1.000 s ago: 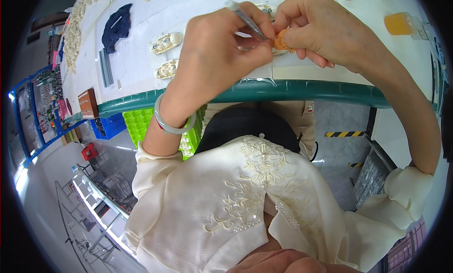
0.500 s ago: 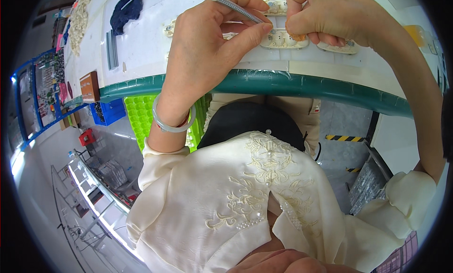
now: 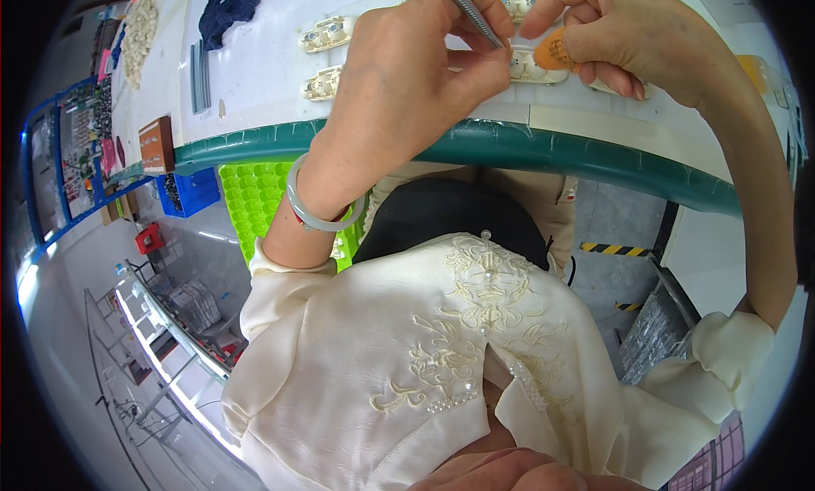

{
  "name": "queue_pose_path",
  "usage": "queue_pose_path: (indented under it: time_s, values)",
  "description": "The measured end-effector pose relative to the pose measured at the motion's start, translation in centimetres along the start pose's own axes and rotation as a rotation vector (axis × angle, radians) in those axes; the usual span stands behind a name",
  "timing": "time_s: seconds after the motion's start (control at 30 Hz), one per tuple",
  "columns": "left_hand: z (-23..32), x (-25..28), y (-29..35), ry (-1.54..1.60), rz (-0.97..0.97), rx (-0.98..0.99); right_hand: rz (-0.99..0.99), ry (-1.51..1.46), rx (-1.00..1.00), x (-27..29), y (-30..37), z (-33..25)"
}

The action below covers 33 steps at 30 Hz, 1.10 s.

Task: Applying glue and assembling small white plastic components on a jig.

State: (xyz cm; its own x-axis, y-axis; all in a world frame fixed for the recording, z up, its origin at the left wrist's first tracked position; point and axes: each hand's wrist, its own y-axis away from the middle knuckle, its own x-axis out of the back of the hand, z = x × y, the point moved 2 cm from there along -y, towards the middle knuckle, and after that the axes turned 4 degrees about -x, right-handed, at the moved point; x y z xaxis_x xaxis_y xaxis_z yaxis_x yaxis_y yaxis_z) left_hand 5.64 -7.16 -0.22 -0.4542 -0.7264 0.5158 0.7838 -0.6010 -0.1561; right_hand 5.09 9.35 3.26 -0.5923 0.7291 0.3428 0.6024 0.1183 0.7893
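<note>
A slim grey ribbed stick (image 3: 475,14) slants up out of my left hand (image 3: 407,79), pinched between thumb and fingers. Its lower end meets a cream plastic housing (image 3: 536,70) lying on the white worktable. My right hand (image 3: 632,34) hovers just right of this housing. An orange cover (image 3: 556,51) wraps one of its digits, beside the housing's right end. Thumb and index finger stand apart there, and nothing shows between them; the other fingers curl. Behind, a similar housing (image 3: 516,2) shows between the hands. To the left lie two more, an upper housing (image 3: 327,34) and a lower housing (image 3: 322,84).
A green padded edge (image 3: 441,141) borders the table. Grey strips (image 3: 200,77), a navy cloth (image 3: 229,14) and a cream heap (image 3: 143,28) lie at left, with a brown block (image 3: 156,145) by the edge. Below are a bright green tray (image 3: 255,204) and a blue bin (image 3: 191,192).
Both hands have shifted slightly right in the picture. My right hand's closed fingers have parted and lifted off the housing. The stick stays in my left hand, and the left housings are more exposed.
</note>
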Motion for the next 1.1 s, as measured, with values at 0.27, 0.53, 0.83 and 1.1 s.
queue_pose_path:
  time_s: [0.27,0.53,0.83,1.1]
  values:
    - [0.1,-0.6,0.3,-0.223,0.022,-0.127,-0.148,-0.190,0.163,-0.4,-1.8,1.1]
    - [-0.3,-0.6,0.5,-0.231,0.110,-0.186,-0.153,-0.227,0.184,-0.3,-2.1,1.6]
    - [-0.6,4.8,0.1,0.065,0.246,-0.081,-0.099,-0.236,0.072,-0.8,-1.3,0.5]
    - [-1.6,4.8,2.1,0.029,0.060,0.068,0.097,-0.166,0.291,-1.6,-2.5,2.6]
